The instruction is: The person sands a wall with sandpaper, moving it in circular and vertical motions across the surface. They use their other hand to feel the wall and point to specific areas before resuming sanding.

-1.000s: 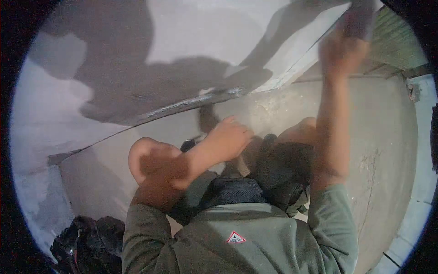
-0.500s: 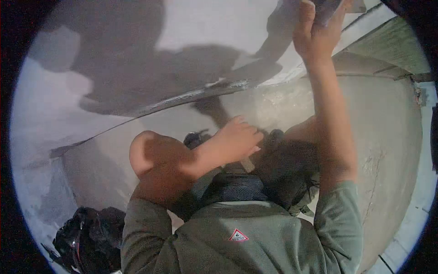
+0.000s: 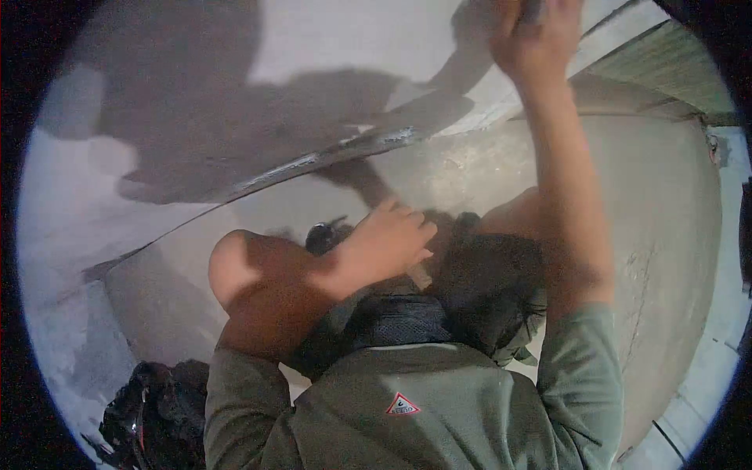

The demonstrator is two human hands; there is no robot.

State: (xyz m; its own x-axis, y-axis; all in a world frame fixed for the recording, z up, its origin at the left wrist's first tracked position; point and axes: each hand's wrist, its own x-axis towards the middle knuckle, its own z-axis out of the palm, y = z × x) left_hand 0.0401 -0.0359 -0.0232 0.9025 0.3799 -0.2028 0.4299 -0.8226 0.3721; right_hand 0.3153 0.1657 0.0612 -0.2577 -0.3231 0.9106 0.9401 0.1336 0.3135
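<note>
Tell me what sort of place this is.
Probably an interior being finished or repaired: the pale wall is plain, the seam along its foot looks rough, and the right hand holds a dark object up by that wall.

A short-sleeved, grey-green fabric shirt (image 3: 352, 423) fills the lower middle of the frame, its sleeves ending above the elbows. It carries a small triangular badge (image 3: 403, 404) with a red border and a white field; the dark mark and lettering inside are too small to read. Above the shirt's edge shows black, mesh-textured fabric (image 3: 403, 319). Dark shorts (image 3: 493, 290), loosely creased, leave the knees bare. Both forearms are bare.
</note>
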